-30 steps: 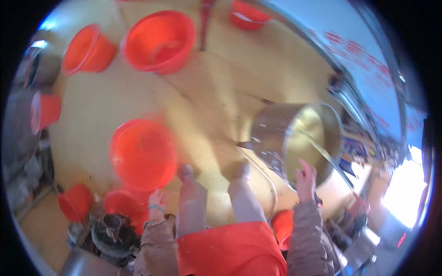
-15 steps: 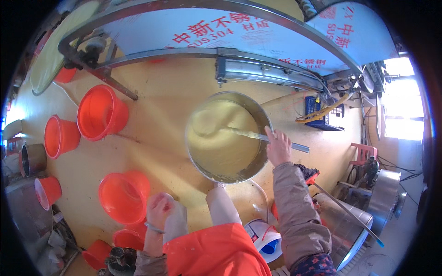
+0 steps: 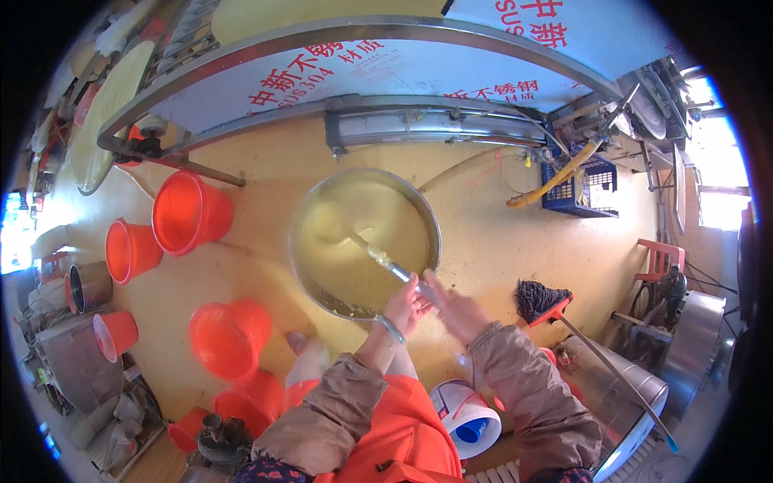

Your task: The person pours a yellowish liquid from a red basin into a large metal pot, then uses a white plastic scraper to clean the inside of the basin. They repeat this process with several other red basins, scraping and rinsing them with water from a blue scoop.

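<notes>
A wide round metal pot (image 3: pixel 436 233) holds smooth, pale yellow batter (image 3: pixel 362 266). Slanting out of it over the near right rim is a long metal-handled stirring tool (image 3: pixel 385 262). Batter coats its lower shaft, and its head is sunk in the batter, so its shape is hidden. Both hands are at the upper handle: my left hand (image 3: pixel 403 310), with a bracelet at the wrist, closes on it just outside the rim. Right beside it, my right hand (image 3: pixel 457 310) wraps the handle's end, slightly blurred.
Several red plastic tubs (image 3: pixel 192 213) stand on the left. A white bucket (image 3: pixel 467 419) is by my legs, with a mop (image 3: pixel 543 304) to the right. Ahead, a metal frame (image 3: pixel 435 129) spans the far side, near a blue crate (image 3: pixel 581 193).
My left hand has come up from beside my knee to the tool's handle. My right hand has drawn nearer and left, tilting the handle toward me. The view has shifted slightly.
</notes>
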{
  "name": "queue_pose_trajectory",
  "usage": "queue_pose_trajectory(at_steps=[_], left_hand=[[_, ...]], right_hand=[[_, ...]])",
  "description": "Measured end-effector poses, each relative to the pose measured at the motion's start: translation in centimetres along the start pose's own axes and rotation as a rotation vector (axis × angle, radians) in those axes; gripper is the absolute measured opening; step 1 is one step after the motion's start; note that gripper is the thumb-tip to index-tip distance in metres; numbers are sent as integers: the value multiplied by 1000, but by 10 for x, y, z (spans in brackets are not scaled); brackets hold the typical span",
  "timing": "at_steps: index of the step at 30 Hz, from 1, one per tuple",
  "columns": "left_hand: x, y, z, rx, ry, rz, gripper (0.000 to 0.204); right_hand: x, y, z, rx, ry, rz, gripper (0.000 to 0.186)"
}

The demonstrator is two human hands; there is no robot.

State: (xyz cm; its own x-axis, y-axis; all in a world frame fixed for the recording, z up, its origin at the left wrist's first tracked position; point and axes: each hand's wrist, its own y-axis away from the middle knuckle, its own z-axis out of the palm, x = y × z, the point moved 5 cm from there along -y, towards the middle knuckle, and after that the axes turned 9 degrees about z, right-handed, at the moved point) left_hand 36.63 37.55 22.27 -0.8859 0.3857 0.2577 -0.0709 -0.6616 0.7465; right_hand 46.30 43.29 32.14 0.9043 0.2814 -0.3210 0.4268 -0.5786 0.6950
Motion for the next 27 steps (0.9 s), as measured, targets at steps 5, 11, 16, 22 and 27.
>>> queue_pose_trajectory(at_steps=[5,11,16,22,27], left_hand=[[11,-7,-24,167,91,65,25],[42,-30,-51,165,51,9,22],[53,-61,-73,195,71,19,21],[96,-113,-104,357,95,25,26],[132,-119,-111,238,-146,-69,26]], right_hand=[[-37,31,12,2,-336,-47,79],[-60,40,21,17,-492,105,77],[-79,36,23,100,-558,134,77],[-99,47,21,54,-505,238,75],[-99,70,21,57,-701,279,73]])
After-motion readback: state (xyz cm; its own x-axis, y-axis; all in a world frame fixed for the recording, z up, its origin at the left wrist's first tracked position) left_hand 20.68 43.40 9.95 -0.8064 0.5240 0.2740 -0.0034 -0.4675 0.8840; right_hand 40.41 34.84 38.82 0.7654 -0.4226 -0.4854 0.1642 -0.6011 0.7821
